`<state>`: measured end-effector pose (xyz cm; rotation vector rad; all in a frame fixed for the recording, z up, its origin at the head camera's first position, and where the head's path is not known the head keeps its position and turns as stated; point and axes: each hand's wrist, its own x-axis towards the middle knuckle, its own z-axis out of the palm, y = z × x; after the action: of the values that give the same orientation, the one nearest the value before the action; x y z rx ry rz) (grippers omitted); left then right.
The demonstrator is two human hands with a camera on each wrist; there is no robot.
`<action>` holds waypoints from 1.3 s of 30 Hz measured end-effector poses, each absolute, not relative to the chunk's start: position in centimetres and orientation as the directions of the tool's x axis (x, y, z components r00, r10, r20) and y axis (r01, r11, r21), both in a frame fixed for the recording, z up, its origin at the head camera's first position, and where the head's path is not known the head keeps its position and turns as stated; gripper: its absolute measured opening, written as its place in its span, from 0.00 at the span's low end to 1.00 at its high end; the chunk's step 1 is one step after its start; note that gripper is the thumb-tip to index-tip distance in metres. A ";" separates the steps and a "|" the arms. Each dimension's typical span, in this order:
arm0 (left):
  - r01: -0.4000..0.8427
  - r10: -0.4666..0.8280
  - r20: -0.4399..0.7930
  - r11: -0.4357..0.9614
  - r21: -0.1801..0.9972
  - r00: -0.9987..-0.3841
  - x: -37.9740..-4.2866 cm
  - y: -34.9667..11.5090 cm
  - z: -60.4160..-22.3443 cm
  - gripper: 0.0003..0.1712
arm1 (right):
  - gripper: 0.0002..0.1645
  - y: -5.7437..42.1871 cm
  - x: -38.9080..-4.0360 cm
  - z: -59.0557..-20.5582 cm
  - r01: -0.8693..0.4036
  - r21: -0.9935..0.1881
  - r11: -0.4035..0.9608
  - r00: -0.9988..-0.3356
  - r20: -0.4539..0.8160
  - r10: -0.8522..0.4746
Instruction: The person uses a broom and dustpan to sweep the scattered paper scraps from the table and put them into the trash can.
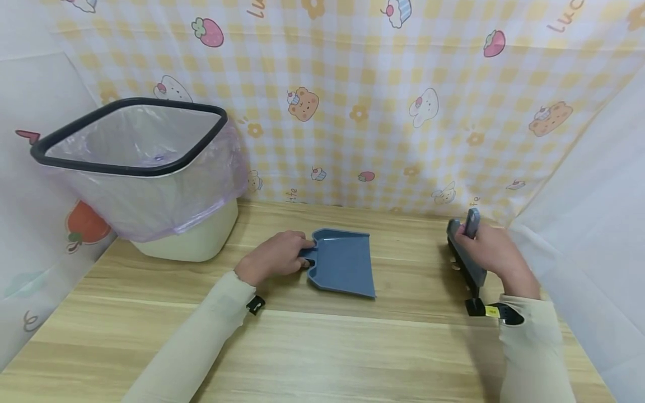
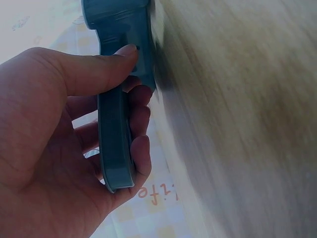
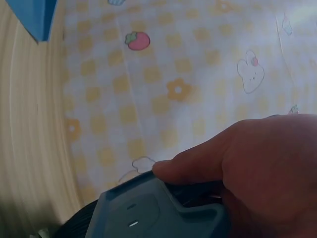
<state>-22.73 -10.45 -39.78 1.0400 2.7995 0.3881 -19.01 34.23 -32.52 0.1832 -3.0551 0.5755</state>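
My left hand (image 1: 276, 254) grips the short handle of a blue-grey dustpan (image 1: 342, 266) on the wooden table. In the left wrist view, the thumb lies along the dustpan handle (image 2: 116, 144) and the fingers curl round it from the other side. Farther right, my right hand (image 1: 496, 254) holds a hand brush (image 1: 471, 267) of the same colour, its dark bristles turned down and left towards the tabletop. The right wrist view shows the thumb on the edge of the brush's back (image 3: 148, 213). Small pale bits (image 1: 455, 266) show beside the bristles.
At the back left stands a cream bin (image 1: 216, 232) with a black rim and a translucent lilac liner. A yellow checked cloth (image 1: 342, 157) hangs behind the table (image 1: 312, 352), and pale sheets flank both sides.
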 end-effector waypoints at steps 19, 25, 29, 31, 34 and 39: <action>0.631 0.663 -0.015 0.718 0.295 -0.748 -22.8 -10.6 -40.1 0.24 | 0.07 30.0 -18.3 -32.2 -0.273 -0.493 0.826 -0.956 0.046 -0.288; 0.634 0.667 -0.013 0.714 0.298 -0.745 -22.8 -10.5 -40.0 0.24 | 0.09 30.4 -18.0 -31.6 -0.255 -0.462 0.849 -0.965 0.065 -0.254; 0.634 0.668 -0.019 0.714 0.298 -0.744 -22.9 -10.6 -39.9 0.24 | 0.13 30.9 -17.9 -31.4 -0.209 -0.401 0.892 -0.976 0.030 -0.215; 0.631 0.667 -0.022 0.715 0.300 -0.745 -22.9 -10.6 -39.9 0.24 | 0.15 31.2 -17.9 -31.4 -0.186 -0.375 0.908 -0.980 0.003 -0.199; 0.632 0.667 -0.019 0.713 0.303 -0.744 -22.9 -10.6 -39.9 0.24 | 0.15 31.2 -18.0 -31.6 -0.157 -0.354 0.922 -0.983 -0.032 -0.179; 0.625 0.664 -0.024 0.715 0.314 -0.748 -22.9 -10.6 -39.8 0.24 | 0.14 30.7 -18.5 -32.3 -0.156 -0.370 0.916 -0.985 -0.010 -0.172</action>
<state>-22.88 -10.58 -39.82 1.0509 2.7825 0.4348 -18.47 30.74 -32.33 0.2672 -3.1166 0.5960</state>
